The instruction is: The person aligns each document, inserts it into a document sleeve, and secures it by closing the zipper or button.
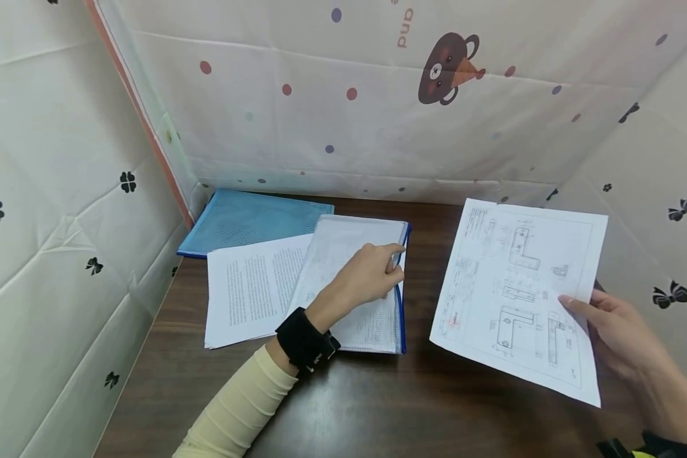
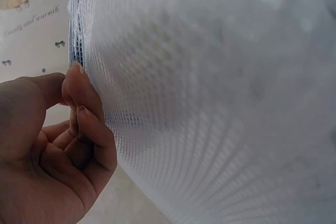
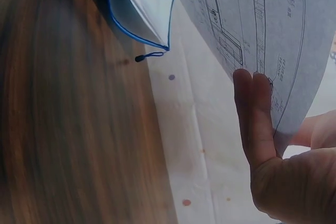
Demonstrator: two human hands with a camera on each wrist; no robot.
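A clear mesh zip pouch (image 1: 343, 238) with blue edging lies mid-table, its opening on the right side. My left hand (image 1: 366, 273) reaches over it and pinches that edge between thumb and fingers, lifting it a little. Close up in the left wrist view, the fingertips sit at the zip edge. Off to the right, my right hand (image 1: 624, 324) holds a white sheet with technical drawings (image 1: 521, 254) by its right side, thumb on the printed face, fingers behind. The right wrist view shows the pouch's mouth gaping, with a zip pull (image 3: 149, 56) at its corner.
Behind on the left lies a blue mesh pouch (image 1: 257, 219). Printed text pages (image 1: 252, 292) overlap its front and run beside the clear pouch. Patterned sheeting (image 1: 320, 121) walls in the dark wooden table (image 1: 320, 407) at the back and both sides.
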